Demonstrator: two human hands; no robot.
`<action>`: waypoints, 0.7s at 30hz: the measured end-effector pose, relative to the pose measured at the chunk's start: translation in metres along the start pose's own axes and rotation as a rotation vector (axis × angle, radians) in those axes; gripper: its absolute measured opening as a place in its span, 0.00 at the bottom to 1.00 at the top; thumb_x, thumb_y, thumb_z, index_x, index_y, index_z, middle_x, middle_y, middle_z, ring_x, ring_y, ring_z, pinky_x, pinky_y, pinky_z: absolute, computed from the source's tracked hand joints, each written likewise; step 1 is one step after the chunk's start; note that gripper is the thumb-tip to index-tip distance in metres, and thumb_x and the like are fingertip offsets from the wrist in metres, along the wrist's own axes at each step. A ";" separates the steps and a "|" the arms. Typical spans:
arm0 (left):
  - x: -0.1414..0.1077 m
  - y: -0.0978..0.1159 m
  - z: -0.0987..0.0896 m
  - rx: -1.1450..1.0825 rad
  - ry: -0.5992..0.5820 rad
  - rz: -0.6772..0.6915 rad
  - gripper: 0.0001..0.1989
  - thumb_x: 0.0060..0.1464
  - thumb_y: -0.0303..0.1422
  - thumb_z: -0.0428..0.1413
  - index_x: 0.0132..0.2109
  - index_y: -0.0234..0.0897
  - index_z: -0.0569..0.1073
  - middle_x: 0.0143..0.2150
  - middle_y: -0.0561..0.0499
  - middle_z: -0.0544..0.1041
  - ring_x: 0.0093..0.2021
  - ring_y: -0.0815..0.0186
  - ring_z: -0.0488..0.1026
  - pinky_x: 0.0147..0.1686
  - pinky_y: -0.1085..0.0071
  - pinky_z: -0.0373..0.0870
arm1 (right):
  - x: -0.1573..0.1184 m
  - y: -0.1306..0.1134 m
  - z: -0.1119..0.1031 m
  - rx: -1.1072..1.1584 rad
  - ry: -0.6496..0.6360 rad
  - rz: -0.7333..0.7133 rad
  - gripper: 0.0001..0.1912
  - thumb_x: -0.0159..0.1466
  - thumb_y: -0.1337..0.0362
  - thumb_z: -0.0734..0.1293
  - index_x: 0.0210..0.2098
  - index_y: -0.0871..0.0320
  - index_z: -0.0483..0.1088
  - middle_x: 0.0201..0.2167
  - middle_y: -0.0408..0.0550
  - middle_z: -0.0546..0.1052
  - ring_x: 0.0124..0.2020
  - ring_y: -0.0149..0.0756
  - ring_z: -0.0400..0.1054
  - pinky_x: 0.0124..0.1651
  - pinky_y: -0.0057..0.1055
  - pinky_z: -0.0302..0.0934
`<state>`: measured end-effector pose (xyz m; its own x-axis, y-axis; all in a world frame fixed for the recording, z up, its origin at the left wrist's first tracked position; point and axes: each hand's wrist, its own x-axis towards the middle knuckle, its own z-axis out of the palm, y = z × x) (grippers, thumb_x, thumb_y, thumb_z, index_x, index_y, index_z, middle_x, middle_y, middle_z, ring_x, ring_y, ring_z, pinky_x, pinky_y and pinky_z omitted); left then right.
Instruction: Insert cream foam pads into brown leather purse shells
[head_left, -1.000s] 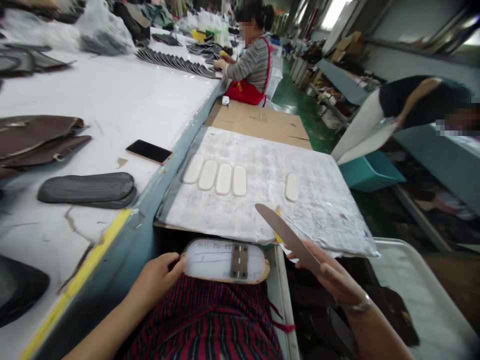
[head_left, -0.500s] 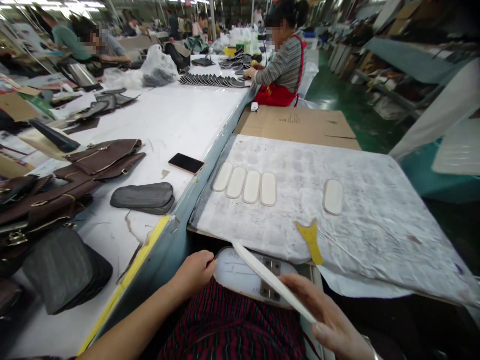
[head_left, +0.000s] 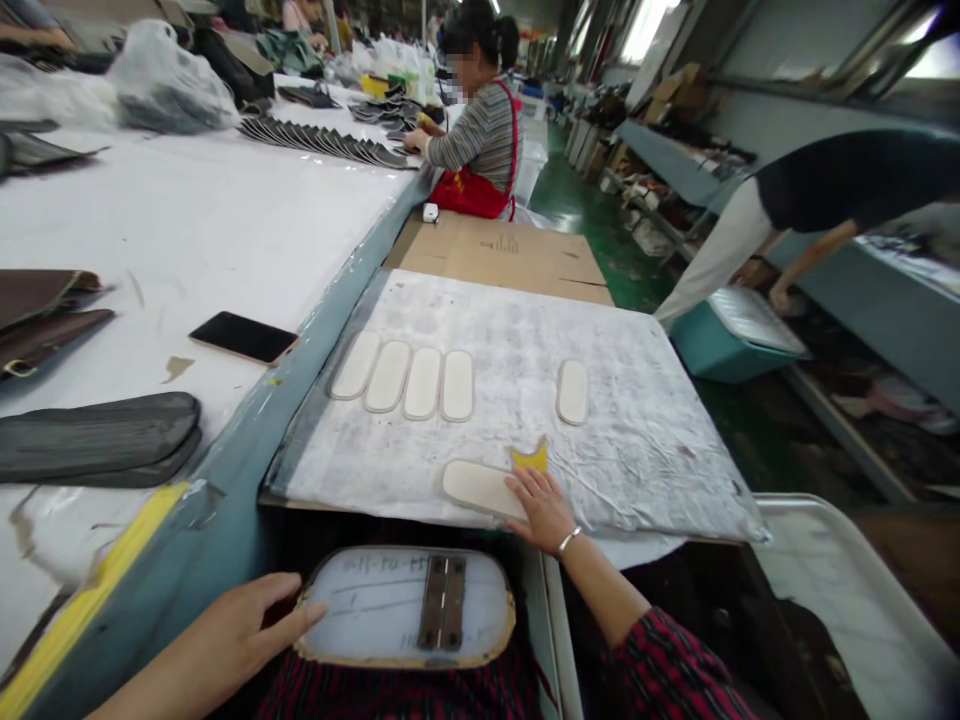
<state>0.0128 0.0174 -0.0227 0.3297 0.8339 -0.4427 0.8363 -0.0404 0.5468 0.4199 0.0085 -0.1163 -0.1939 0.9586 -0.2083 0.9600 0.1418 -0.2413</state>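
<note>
Your right hand [head_left: 546, 512] lies palm down on the white-covered board [head_left: 637, 465], its grip wide, the fingers spread over the right end of a pale oblong piece [head_left: 476, 485] and the edge of a yellow tool [head_left: 531, 457]. That piece rests flat near the board's front edge. Your left hand [head_left: 240, 625] is at the left end of a rounded clear plate [head_left: 375, 605] above your lap, thumb over its face; you cannot tell from here whether that grip is closed on it. A brown hinge [head_left: 442, 603] sits on the plate.

The board's cover is stained and wrinkled on the right. Four pale pieces [head_left: 422, 383] stand in a row on its left part, one more [head_left: 573, 392] apart on the right, and cardboard [head_left: 502, 250] lies behind them. To your left runs a long white bench [head_left: 150, 220], bearing a phone [head_left: 244, 337], dark grey soles [head_left: 97, 430] and plastic bags [head_left: 172, 80]. Beyond, a person in a striped sleeve [head_left: 454, 150] works at its edge. Across the green floor [head_left: 566, 180], another person [head_left: 832, 190] bends over a teal bin [head_left: 735, 340].
</note>
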 end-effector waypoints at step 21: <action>-0.003 0.022 -0.004 0.224 0.018 0.092 0.16 0.55 0.37 0.41 0.22 0.37 0.61 0.23 0.54 0.64 0.27 0.67 0.63 0.29 0.72 0.56 | -0.093 -0.108 -0.047 0.370 -0.208 0.136 0.22 0.65 0.53 0.47 0.26 0.56 0.63 0.23 0.49 0.72 0.27 0.40 0.68 0.29 0.33 0.56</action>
<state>0.0288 0.0160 -0.0063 0.4033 0.8305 -0.3842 0.8797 -0.2363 0.4126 0.3440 -0.0842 -0.0266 -0.1440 0.8869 -0.4389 0.8503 -0.1160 -0.5134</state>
